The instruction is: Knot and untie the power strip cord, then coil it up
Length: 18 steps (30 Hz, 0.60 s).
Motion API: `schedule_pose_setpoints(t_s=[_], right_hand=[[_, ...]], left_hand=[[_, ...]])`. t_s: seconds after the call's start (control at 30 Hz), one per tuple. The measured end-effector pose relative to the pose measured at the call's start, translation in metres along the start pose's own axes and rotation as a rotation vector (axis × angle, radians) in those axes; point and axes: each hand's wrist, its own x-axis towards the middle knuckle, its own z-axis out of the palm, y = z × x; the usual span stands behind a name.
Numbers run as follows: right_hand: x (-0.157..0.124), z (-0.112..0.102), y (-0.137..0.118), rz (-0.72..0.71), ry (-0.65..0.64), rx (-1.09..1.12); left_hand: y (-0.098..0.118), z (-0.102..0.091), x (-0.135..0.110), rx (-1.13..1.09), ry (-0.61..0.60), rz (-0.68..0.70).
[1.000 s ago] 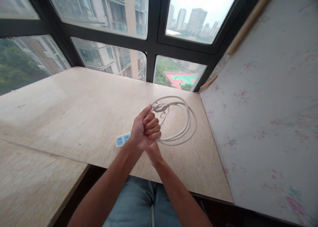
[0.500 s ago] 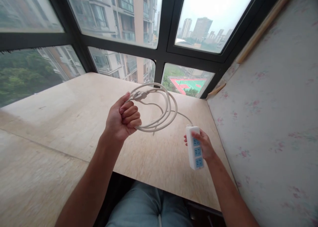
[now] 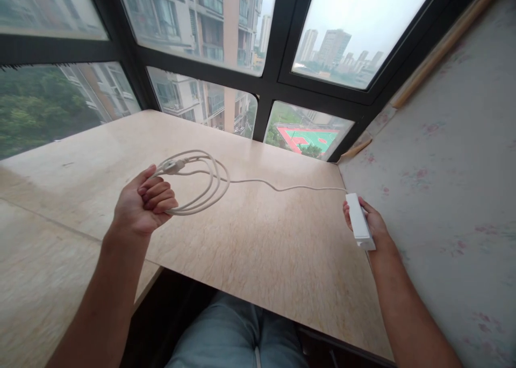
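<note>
My left hand (image 3: 151, 201) is closed around a coiled white cable (image 3: 217, 182), whose loops stand out to the right of the fist. By the thumb, a pale plug (image 3: 173, 167) lies against the loops. From the coil a single length of cable runs rightward, nearly straight with a slight wave, to a white power strip (image 3: 360, 223). My right hand (image 3: 373, 220) grips that strip from behind and the right side. Its sockets are turned out of sight; a plain white face shows.
Both hands are over a beige marble-look sill (image 3: 250, 239). Dark window frames (image 3: 266, 110) border its far side. A flower-patterned wall (image 3: 451, 196) rises close beside my right hand. My legs (image 3: 242, 336) are below the front edge.
My hands have moved apart, the left to the left and the right to the right, drawing out the cable between them. The power strip has been turned so its blue sockets no longer show.
</note>
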Motion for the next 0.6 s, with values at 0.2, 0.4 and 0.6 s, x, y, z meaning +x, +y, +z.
schedule_pose_setpoints(t_s=[0.2,0.4,0.6], right_hand=[[0.011,0.001,-0.001,0.007,0.075,-0.158],[0.014,0.003,0.0,-0.078,0.288,-0.33],[0.019,-0.006,0.004,-0.52,0.408,-0.835]], left_hand=[[0.01,-0.022,-0.012,0.034,0.063,0.03],[0.021,-0.032,-0.02,-0.026,0.084,0.046],[0.017,-0.037,-0.023,-0.129,-0.006,0.01]])
